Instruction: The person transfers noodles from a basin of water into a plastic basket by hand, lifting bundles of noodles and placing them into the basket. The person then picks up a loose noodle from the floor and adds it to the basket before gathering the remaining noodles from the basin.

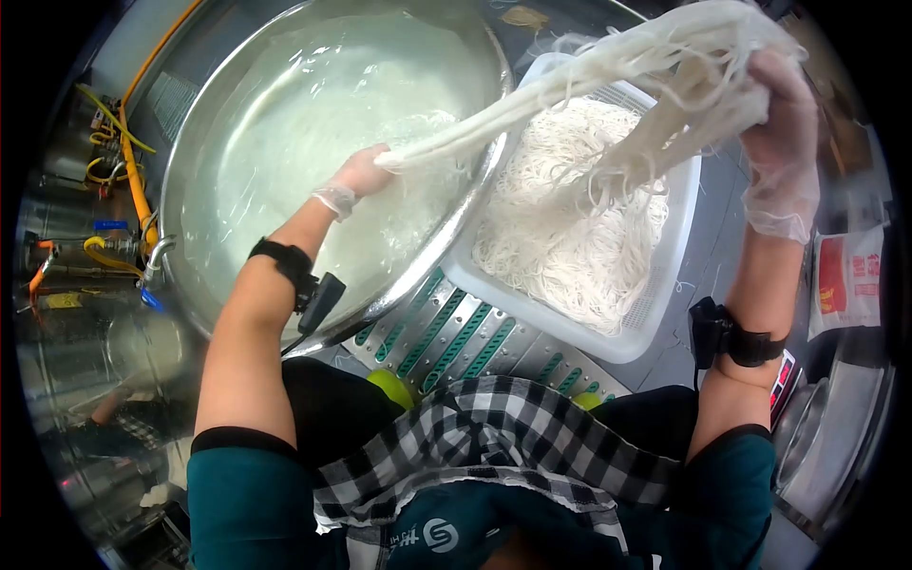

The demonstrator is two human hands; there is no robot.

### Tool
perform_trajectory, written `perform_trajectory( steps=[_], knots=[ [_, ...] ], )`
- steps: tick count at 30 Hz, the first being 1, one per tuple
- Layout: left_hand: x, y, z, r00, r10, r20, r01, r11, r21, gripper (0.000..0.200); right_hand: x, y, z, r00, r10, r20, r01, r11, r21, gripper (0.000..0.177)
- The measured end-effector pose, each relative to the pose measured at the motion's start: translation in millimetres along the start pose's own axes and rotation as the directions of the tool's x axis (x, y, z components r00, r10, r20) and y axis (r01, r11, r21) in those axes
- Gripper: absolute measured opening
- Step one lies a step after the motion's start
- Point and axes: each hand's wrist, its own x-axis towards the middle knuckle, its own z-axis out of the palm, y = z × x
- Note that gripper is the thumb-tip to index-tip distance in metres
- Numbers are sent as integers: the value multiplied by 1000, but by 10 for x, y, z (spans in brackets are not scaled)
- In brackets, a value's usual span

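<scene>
A long bundle of white noodles (560, 90) stretches between my two gloved hands. My left hand (359, 173) grips its lower end over the large round metal basin (499, 171), which holds cloudy water (285, 152). Raised at the upper right, my right hand (781, 104) is closed round the other end, and part of the bundle hangs down from it. Below the hanging strands stands a white plastic basket (627, 347) with a thick heap of noodles (570, 247) inside. The fingertips of my left hand are partly hidden by the strands.
Beneath the basin and basket is a slotted metal grate (456, 332) with green strips. Pipes and an orange hose (138, 190) run along the left. To the right lie a white-and-red bag (845, 280) and metal pans (807, 437).
</scene>
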Motion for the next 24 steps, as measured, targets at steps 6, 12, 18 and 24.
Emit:
perform_trajectory(
  steps=[6, 12, 18, 24],
  knots=[
    [152, 813, -1458, 863, 461, -205, -504, 765, -401, 19, 16, 83, -343, 995, 100, -16, -99, 936, -339, 18],
    [-1306, 2285, -2294, 708, 562, -427, -682, 701, -208, 25, 170, -140, -566, 1000, 19, 7, -15, 930, -366, 17],
    [-1376, 2830, -1920, 745, 656, -123, -661, 700, -269, 31, 374, -85, -658, 997, 68, 19, -58, 939, -340, 12],
    [-5, 2909, -455, 933, 268, 241, -245, 962, -121, 38, 340, 951, -924, 992, 50, 112, 76, 466, -882, 15]
  ],
)
